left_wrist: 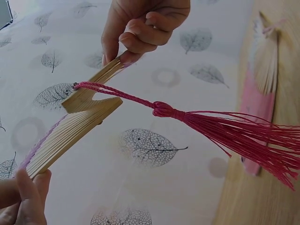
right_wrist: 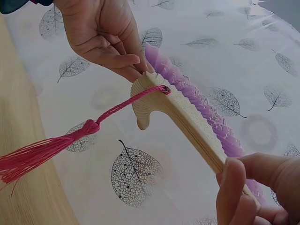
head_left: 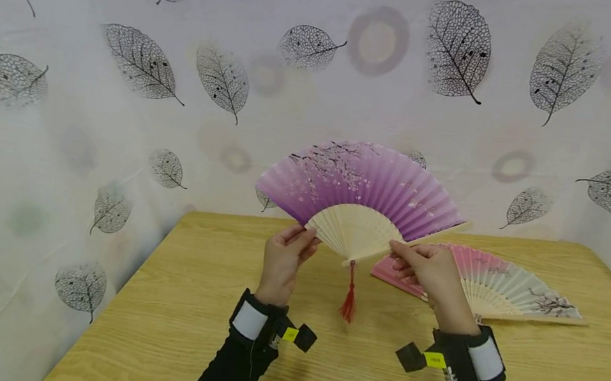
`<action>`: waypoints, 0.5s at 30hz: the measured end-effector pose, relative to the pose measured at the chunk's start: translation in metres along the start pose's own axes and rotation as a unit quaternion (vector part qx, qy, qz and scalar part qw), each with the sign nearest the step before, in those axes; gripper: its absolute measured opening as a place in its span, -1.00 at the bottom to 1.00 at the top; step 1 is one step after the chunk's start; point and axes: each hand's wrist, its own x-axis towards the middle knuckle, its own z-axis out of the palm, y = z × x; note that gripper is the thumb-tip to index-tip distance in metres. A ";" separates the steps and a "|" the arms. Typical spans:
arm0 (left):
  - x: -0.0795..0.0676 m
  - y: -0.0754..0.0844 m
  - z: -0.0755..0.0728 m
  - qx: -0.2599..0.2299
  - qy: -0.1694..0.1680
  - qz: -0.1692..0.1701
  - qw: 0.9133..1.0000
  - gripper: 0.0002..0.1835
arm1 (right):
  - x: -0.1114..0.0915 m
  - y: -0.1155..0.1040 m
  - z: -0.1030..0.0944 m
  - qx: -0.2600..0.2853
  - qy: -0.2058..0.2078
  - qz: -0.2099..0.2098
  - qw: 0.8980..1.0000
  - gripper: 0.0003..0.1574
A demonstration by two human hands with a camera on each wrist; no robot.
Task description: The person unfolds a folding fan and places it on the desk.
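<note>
A purple folding fan [head_left: 365, 179] with printed blossom branches and pale wooden ribs is spread wide above the table. My left hand [head_left: 285, 258] pinches its left outer edge between thumb and fingers, where ribs meet fabric. On the opposite edge, my right hand [head_left: 433, 278] pinches the outer guard stick. From the fan's pivot dangles a red tassel [head_left: 348, 302]. The left wrist view shows the ribs [left_wrist: 75, 131] nearly edge-on between the two hands. In the right wrist view, the tassel cord [right_wrist: 126, 103] loops through the pivot end.
A pink and white folding fan [head_left: 502, 284] lies spread on the wooden table [head_left: 197, 305], partly hidden behind my right hand. A pale leaf-patterned cloth [head_left: 306, 100] hangs behind the table and along its sides.
</note>
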 end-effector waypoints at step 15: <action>0.000 0.003 0.000 -0.030 0.011 0.012 0.999 -0.76 | 0.001 0.001 0.002 0.040 0.004 0.013 0.999 -0.56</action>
